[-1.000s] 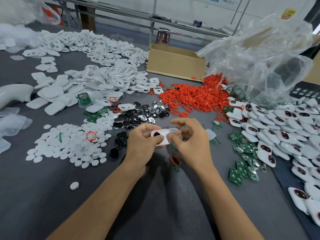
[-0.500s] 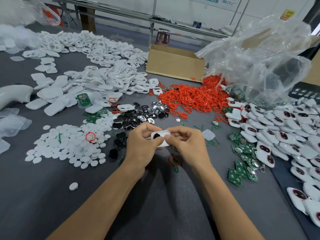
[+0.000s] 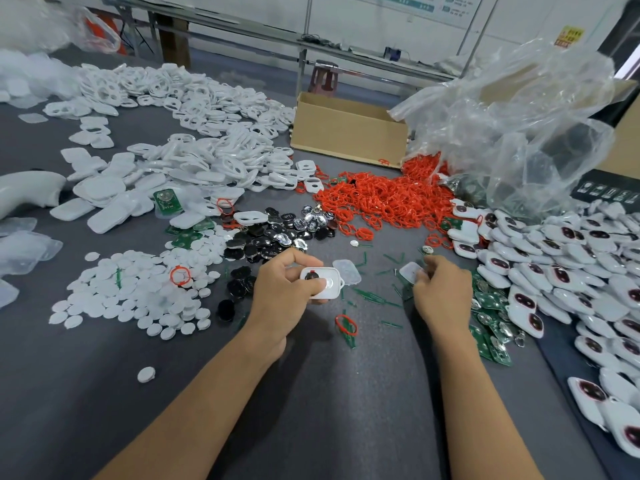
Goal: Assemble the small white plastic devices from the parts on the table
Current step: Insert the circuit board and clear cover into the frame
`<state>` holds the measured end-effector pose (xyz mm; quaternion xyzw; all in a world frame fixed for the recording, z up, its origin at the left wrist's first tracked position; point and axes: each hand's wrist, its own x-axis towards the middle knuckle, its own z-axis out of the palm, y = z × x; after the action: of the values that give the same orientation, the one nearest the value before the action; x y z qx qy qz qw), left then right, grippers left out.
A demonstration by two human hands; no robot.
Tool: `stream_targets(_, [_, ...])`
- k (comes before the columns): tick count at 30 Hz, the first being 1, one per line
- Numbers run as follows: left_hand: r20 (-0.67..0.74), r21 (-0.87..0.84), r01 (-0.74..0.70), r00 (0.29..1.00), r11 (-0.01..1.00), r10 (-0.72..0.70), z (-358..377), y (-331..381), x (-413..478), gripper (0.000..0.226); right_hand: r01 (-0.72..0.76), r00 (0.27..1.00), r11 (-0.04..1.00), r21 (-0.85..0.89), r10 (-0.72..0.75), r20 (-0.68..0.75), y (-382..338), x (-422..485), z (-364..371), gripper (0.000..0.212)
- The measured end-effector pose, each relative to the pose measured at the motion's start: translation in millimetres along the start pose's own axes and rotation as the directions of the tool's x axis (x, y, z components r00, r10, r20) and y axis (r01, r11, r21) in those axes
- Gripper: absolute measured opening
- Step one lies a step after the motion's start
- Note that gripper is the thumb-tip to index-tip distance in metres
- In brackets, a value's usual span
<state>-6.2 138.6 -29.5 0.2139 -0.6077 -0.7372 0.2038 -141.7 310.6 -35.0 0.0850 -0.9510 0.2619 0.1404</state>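
white device [image 3: 320,282] held above parts-strewn grey table [image 3: 311,410]

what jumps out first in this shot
The heap of red rings at the middle of the table, on its far side, is the loudest colour. Heaps of white shells sprawl across the left, and piled devices with dark windows bank up along the right edge. In front, the left hand holds a single device.

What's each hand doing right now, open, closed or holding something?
Left hand: holds a white device shell, thumb on top.
Right hand: pinches a small translucent cover at the table.
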Motion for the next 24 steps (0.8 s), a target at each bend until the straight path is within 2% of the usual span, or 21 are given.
stream_targets(5, [-0.013, 0.030, -0.007, 1.000, 1.000, 0.007, 1.4, -3.2, 1.5, 0.027, -0.038, 0.996, 0.964, 0.262, 0.058, -0.069, -3.6, 3.6, -2.3, 0.034])
stream_targets(8, [-0.020, 0.031, -0.004, 1.000, 1.000, 0.005, 0.7, -4.8, 2.1, 0.027, -0.097, 0.993, 0.837, 0.538, 0.115, 0.001, -10.1, 4.3, -8.1, 0.027])
stream_targets(10, [-0.018, 0.025, 0.002, 1.000, 1.000, -0.001, 0.4, -4.8, 2.3, 0.025, -0.110, 0.994, 0.721, 0.685, 0.087, 0.069, -15.7, 1.3, -12.6, 0.019])
stream_targets(12, [-0.022, 0.008, 0.012, 1.000, 1.000, -0.012, 0.8, -5.4, 2.3, 0.021, -0.095, 0.994, 0.630, 0.771, 0.025, 0.102, -24.2, -4.8, -17.7, 0.016])
stream_targets(14, [-0.036, -0.015, 0.025, 0.999, 1.000, -0.026, 0.7, -6.3, 2.7, 0.018, -0.047, 0.994, 0.587, 0.808, -0.052, 0.096, -36.1, -12.8, -19.7, 0.016])
stream_targets(16, [-0.041, -0.042, 0.039, 0.998, 0.998, -0.041, 0.5, -6.5, 3.2, 0.018, 0.062, 0.990, 0.615, 0.786, -0.139, 0.031, -49.9, -23.0, -17.3, 0.020])
stream_targets(18, [-0.029, -0.073, 0.052, 0.998, 0.996, -0.054, 0.2, -5.9, 3.4, 0.018, 0.275, 0.956, 0.702, 0.657, -0.275, -0.106, -61.5, -34.7, -13.4, 0.020])
stream_targets(21, [0.028, -0.103, 0.063, 0.998, 0.993, -0.060, -1.3, -4.7, 2.6, 0.023, 0.568, 0.823, 0.724, 0.393, -0.511, -0.248, -70.0, -48.2, -7.1, 0.016])
stream_targets(24, [0.108, -0.041, 0.045, 0.993, 0.998, -0.040, -1.5, -4.4, 0.9, 0.036, 0.639, 0.770, 0.716, 0.282, -0.598, -0.225, -73.6, -53.1, -2.7, 0.014])
